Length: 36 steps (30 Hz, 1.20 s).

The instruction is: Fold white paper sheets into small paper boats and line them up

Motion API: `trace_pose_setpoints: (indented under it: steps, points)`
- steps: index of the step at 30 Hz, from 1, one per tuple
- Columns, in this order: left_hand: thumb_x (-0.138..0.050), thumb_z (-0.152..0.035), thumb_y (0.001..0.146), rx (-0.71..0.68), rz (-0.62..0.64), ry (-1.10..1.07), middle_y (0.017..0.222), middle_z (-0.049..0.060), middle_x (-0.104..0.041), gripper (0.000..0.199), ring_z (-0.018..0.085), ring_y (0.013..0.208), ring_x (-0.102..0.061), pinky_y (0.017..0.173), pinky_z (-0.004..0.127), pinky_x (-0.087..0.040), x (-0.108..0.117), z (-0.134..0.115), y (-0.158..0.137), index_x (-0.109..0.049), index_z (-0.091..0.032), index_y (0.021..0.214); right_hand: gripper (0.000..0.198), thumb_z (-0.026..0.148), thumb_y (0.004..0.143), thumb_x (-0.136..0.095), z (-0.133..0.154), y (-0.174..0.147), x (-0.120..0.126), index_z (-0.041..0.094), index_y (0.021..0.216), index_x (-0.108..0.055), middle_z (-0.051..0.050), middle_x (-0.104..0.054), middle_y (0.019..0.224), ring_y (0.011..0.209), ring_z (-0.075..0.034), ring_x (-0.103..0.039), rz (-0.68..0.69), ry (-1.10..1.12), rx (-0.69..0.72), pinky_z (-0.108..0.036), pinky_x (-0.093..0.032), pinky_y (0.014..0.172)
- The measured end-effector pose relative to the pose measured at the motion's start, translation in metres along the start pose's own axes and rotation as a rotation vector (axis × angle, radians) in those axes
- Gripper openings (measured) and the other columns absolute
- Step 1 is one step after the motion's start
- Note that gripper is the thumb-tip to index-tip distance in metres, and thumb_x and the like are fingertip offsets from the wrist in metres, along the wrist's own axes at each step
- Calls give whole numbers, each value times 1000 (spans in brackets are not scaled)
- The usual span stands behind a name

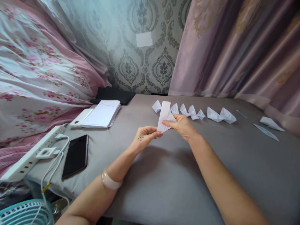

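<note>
A folded sheet of white paper (164, 113) is held up above the table between both hands. My left hand (148, 135) pinches its lower left corner between thumb and fingers. On the right side, my right hand (180, 124) grips the paper with the thumb lying across its front face and the fingers behind. A slanted fold shows on the paper's right part. Behind it, several small folded paper boats (192, 111) stand in a row on the table, and the held paper covers part of that row.
The grey-covered table (150, 193) bears a paper stack (102, 113) on the left, a phone (75, 156), and a power strip (35, 153) with white cables. Flat folded papers (272, 123) lie far right. A teal fan (25, 214) stands at the lower left, curtains (222, 47) behind.
</note>
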<state>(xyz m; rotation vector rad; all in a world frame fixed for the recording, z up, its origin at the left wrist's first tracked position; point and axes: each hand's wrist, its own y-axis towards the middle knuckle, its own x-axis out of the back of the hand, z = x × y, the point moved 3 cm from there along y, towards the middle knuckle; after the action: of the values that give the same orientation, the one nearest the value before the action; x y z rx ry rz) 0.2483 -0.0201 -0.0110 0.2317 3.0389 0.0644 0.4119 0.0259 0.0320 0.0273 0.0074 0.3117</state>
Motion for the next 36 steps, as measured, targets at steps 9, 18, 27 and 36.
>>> trace_pose_setpoints:
  steps: [9,18,27,36]
  points:
    - [-81,-33,69,-204,-114,-165,105,9,-73,35,20,98,-67,91,35,-51,17,-22,3,-72,-17,99,27,36,69,-76,7,-9,-19,21,91,-75,-1,-74,85,81,-20,-66,61,-189,65,-33,-50,75]
    - [-78,-35,72,-209,-264,-353,94,7,-75,29,18,86,-68,82,33,-53,20,-29,-1,-76,-18,96,23,38,78,-68,6,-19,-43,24,96,-71,0,-70,84,77,-20,-63,119,-536,103,-32,-46,69]
    - [-79,-36,71,-159,-308,-444,89,5,-75,28,14,78,-67,78,30,-53,14,-24,-1,-76,-19,93,13,33,89,-56,25,-37,-57,25,100,-60,-5,-65,95,90,-21,-62,-318,-815,633,-35,-51,78]
    - [-74,-35,76,-174,-255,-487,98,4,-73,27,13,89,-65,84,27,-51,1,-18,-3,-74,-22,101,29,25,97,-42,19,-43,-71,26,120,-59,-7,-66,102,96,-22,-60,-344,-991,682,-36,-50,82]
